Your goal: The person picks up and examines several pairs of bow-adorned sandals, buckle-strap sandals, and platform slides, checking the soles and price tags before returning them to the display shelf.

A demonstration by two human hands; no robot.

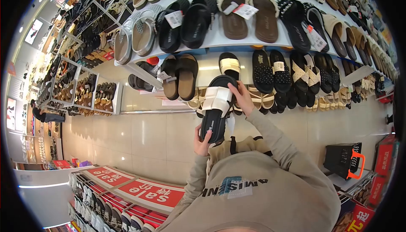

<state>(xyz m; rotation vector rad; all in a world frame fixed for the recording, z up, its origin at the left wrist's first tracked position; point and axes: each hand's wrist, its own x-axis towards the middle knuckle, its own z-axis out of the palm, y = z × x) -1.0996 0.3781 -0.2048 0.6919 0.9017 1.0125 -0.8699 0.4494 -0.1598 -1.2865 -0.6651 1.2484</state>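
Note:
Between my two hands is a black slide sandal (pixel 213 120) with wide cream straps, tilted in front of the shelf. My left hand (pixel 202 140) grips its heel end, thumb on the black insole. The toe end is in my right hand (pixel 242 98), fingers closed at its edge. A white tag (pixel 230 126) hangs beside it. Just behind the toe, a similar black sandal with a cream strap (pixel 230 66) rests on the lower shelf.
Above, a white shelf (pixel 177 51) carries rows of sandals. A red sale sign (pixel 148 192) tops a shoe rack at lower left. A black basket with an orange handle (pixel 341 159) stands at right. A person in dark clothes (pixel 46 116) is far left.

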